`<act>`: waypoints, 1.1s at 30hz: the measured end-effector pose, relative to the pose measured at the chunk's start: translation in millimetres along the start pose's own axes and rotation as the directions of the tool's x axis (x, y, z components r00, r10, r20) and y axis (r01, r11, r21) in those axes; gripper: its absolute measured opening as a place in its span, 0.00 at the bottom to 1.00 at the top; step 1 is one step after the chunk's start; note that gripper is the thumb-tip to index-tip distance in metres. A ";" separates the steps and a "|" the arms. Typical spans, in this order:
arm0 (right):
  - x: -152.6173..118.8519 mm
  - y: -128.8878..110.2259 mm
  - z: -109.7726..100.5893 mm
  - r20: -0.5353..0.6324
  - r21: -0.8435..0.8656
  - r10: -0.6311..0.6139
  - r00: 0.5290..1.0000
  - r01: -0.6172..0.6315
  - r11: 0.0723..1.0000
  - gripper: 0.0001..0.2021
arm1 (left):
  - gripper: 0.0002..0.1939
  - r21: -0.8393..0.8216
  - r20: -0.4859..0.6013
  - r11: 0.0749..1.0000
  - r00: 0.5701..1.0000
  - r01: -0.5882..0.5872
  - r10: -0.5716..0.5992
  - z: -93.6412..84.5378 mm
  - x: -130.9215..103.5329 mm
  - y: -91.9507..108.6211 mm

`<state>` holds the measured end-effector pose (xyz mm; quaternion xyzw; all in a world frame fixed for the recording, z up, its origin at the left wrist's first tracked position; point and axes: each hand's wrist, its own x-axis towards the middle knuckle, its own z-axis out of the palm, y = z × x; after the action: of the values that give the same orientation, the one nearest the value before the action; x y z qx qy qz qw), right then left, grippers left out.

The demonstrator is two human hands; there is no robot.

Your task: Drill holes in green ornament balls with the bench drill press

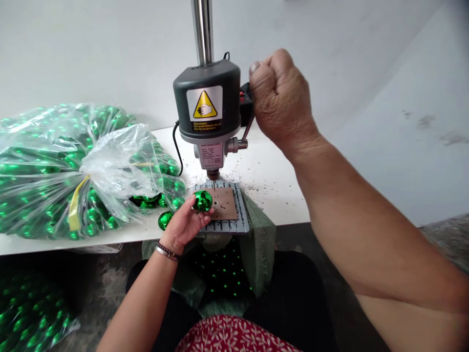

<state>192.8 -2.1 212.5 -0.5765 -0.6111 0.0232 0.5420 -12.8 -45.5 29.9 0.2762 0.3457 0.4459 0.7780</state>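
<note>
My left hand (187, 218) holds a shiny green ball (202, 201) between thumb and fingers, at the left side of a brown board (227, 205). The board has a small hole and lies on the grey slotted base (242, 215) of a bench drill press (207, 100). Its thin drill bit (214, 185) points down just above and to the right of the ball. My right hand (280, 100) is closed in a fist around the lever (249, 128) at the machine's right side; the grip itself is mostly hidden. Another green ball (165, 220) lies beside my left wrist.
A large clear plastic bag (110, 156) full of green balls, with a yellow tie (76, 208), covers the table's left. Dark shavings are scattered over the white table (282, 195). A green sack (260, 244) holding green balls hangs below the base. Another bag (32, 313) sits lower left.
</note>
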 end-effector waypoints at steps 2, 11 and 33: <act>0.2 0.6 0.5 -0.002 0.015 -0.010 1.000 0.010 1.000 0.15 | 0.17 0.019 -0.019 1.000 1.000 -0.024 0.024 1.3 0.3 0.0; -2.9 1.0 0.0 -0.008 0.053 -0.033 0.999 0.034 0.998 0.16 | 0.26 0.600 -0.209 0.772 0.891 -0.209 0.403 -3.3 24.0 -7.5; -2.2 4.1 2.7 -0.005 0.128 -0.067 0.998 0.067 0.989 0.16 | 0.27 0.947 0.045 0.260 0.878 -0.190 0.476 2.8 34.9 -16.1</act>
<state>193.1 -0.7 207.4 -0.5196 -0.6271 0.0441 0.5787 10.2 -22.2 9.6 0.6772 0.5643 0.3525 0.3141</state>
